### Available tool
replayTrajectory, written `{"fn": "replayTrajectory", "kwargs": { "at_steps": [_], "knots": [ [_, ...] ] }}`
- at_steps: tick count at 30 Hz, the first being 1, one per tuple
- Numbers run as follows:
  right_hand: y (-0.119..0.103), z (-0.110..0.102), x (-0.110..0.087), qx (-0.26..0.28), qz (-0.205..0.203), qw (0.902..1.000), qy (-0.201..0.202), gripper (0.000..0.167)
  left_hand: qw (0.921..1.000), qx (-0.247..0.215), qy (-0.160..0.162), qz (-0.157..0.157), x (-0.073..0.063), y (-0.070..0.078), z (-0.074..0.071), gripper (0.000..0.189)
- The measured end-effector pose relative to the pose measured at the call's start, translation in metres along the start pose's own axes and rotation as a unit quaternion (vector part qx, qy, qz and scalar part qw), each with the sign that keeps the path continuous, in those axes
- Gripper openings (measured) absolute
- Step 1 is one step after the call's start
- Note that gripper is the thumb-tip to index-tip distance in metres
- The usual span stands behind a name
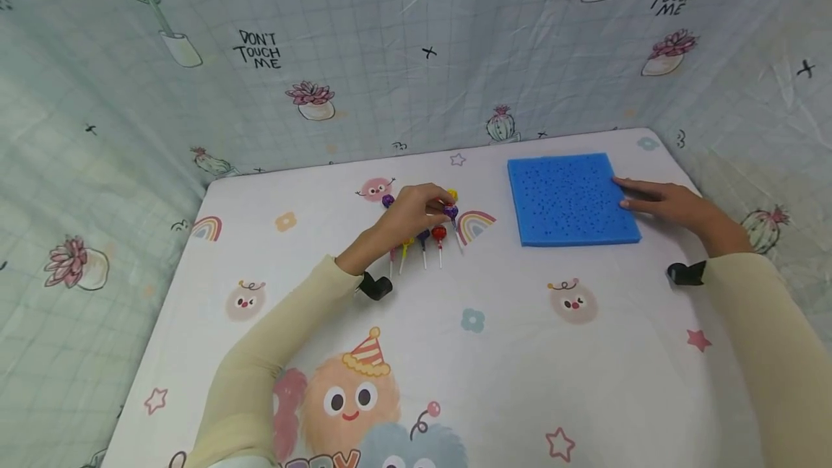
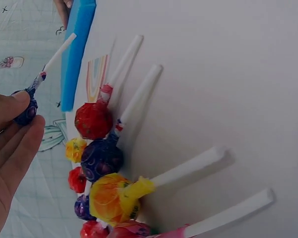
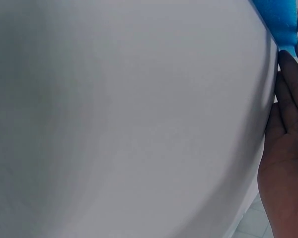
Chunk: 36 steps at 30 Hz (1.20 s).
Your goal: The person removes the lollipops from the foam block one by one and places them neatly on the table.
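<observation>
Between thumb and fingers, my left hand (image 1: 411, 211) pinches a purple-wrapped lollipop (image 2: 27, 110) by its round head, raised off the table with the white stick free. Under and beside that hand lie several other lollipops: a red lollipop (image 2: 93, 120), a dark blue one (image 2: 103, 159), a yellow one (image 2: 114, 198) and more behind, partly hidden. A square blue foam board (image 1: 565, 201), dotted with small holes, lies flat at the back right. My right hand (image 1: 679, 206) touches its right edge with extended fingers.
The white table (image 1: 520, 381) carries printed cartoon figures, stars and a rainbow. A patterned cloth (image 1: 403, 92) hangs behind and at both sides. Black wrist mounts (image 1: 375, 285) sit below each wrist.
</observation>
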State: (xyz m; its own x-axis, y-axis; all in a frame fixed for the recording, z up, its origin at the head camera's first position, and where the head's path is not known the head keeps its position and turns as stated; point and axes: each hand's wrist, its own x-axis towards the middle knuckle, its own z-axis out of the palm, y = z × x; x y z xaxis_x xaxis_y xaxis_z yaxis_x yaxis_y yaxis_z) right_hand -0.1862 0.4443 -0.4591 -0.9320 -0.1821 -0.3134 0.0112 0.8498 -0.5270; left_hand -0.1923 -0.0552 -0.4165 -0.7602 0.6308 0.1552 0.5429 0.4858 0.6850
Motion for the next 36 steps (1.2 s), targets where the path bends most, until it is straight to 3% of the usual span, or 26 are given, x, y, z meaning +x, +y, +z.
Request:
{"fn": "replayTrajectory", "kwargs": {
  "at_steps": [7, 15, 24, 36],
  "knots": [
    [0.004, -0.001, 0.003, 0.0, 0.005, 1.0, -0.001, 0.079, 0.9967, 0.07, -0.041, -0.009, 0.001, -0.006, 0.007, 0.025],
    [0.001, -0.003, 0.002, 0.008, 0.009, 0.9999, -0.004, 0.079, 0.9936, 0.093, -0.064, -0.012, 0.001, -0.006, 0.014, 0.026],
    [-0.001, -0.003, -0.001, 0.005, 0.009, 0.9999, -0.007, 0.079, 0.9884, 0.128, -0.082, 0.006, 0.006, -0.007, 0.017, 0.027],
    [-0.001, -0.002, 0.0, 0.01, 0.01, 0.9999, -0.006, 0.08, 0.986, 0.137, -0.095, -0.011, 0.007, -0.01, 0.021, 0.027]
  ]
}}
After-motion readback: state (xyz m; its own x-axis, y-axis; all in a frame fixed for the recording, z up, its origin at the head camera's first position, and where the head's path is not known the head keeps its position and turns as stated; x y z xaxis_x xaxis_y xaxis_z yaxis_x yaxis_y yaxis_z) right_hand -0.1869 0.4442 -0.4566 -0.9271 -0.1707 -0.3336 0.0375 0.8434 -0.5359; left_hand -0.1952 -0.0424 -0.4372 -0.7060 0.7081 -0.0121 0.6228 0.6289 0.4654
